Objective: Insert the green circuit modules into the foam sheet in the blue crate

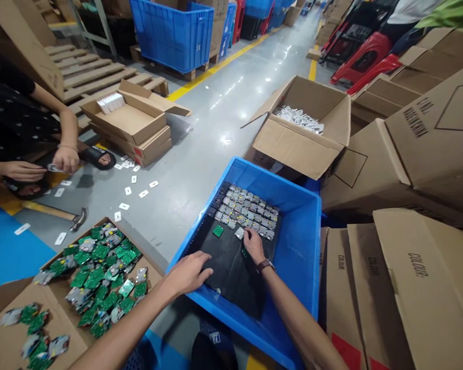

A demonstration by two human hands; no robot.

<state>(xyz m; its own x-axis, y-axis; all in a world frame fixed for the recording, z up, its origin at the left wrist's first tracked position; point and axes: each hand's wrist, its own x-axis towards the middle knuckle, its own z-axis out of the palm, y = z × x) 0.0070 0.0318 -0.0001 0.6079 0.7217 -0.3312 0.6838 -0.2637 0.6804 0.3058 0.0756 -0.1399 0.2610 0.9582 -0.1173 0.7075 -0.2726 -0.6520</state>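
Observation:
A blue plastic bin (pixel 301 241) in front of me holds a black tray (pixel 227 267) with rows of small silver-capped circuit boards (pixel 247 210) on its far half. One green board (pixel 218 230) lies loose on the tray. My right hand (pixel 253 245), with a watch on its wrist, rests on the tray with its fingertips pinched on a small board (pixel 239 233) at the edge of the rows. My left hand (pixel 188 275) lies over the tray's near left edge, fingers curled on it.
A cardboard box (pixel 7 339) at my left holds several loose green boards (pixel 100 277). A hammer (pixel 57 213) and white labels lie on the grey floor. Another person sits at the left, hands (pixel 65 159) busy. Stacked cartons (pixel 416 154) crowd the right; an open box (pixel 304 139) stands behind the bin.

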